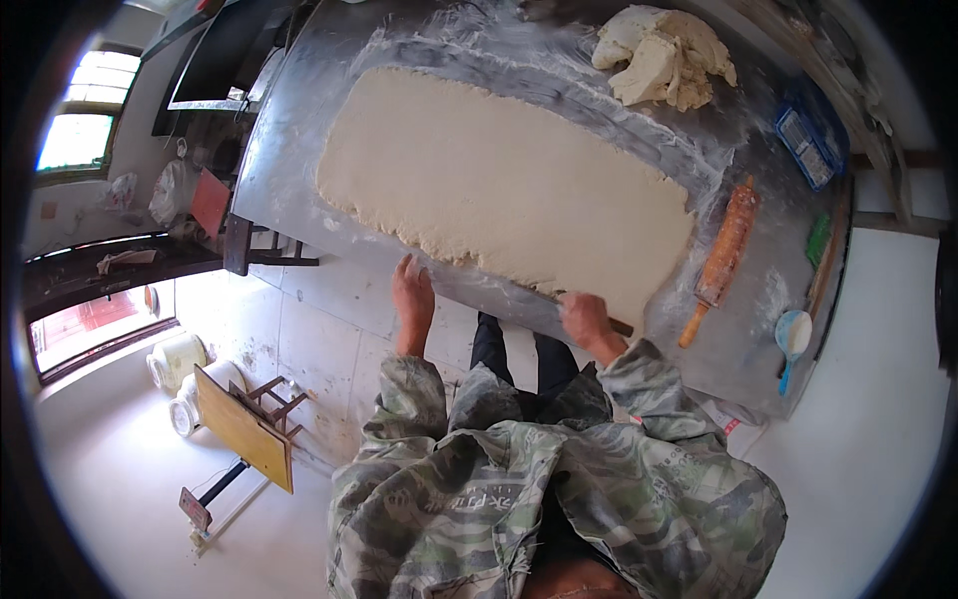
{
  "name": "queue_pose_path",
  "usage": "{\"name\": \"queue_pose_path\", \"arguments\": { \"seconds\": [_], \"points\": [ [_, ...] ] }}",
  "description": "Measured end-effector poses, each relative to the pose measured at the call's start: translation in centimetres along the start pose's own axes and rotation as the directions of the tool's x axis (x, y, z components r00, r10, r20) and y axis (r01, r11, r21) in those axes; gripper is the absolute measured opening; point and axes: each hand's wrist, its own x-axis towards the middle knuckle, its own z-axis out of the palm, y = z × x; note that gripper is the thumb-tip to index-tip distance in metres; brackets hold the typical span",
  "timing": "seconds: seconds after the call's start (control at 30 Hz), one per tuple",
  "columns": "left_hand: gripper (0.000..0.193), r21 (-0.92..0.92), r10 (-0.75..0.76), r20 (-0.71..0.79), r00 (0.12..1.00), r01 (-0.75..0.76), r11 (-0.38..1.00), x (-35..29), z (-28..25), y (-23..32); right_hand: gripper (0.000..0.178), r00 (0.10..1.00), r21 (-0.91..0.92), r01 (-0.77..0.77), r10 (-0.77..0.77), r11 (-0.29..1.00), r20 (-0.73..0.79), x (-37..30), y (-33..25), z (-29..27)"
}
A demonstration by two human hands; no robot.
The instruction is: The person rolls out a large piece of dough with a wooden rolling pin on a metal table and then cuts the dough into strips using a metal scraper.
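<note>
A wide sheet of rolled dough (499,180) covers much of the metal table (269,170), and its near edge is ragged. At the table's near edge, just short of that ragged edge, is my left hand (412,302). Its fingers point forward, slightly apart, with nothing visible in them. My right hand (587,321) is closed round a knife with a brown wooden handle (621,327) at the dough's near right edge. The handle's end sticks out to the right of my fist; most of the blade is hidden or too thin to make out.
A dough lump (664,60) sits at the far right. Along the right side lie a floury rolling pin (726,245), a blue package (806,145), a green item (818,240) and a blue-handled scoop (793,334). A yellow-topped stool (244,429) and white tubs (180,361) stand on the left floor.
</note>
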Motion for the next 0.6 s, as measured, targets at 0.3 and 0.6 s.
{"name": "queue_pose_path", "arguments": {
  "seconds": [0.3, 0.6],
  "points": [
    [0.03, -0.052, -0.109, -0.074, 0.991, 0.105, 0.993, -1.5, -2.9, -5.7, 0.016, 0.993, -0.162, -0.018, 0.036, 0.987, 0.109, 3.7, -2.5, 0.3],
    [0.029, -0.128, -0.134, -0.109, 0.985, 0.12, 0.984, -0.2, -5.7, -8.8, 0.015, 0.975, -0.287, 0.078, -0.013, 0.955, 0.221, 7.7, -6.3, 3.6]
  ]
}}
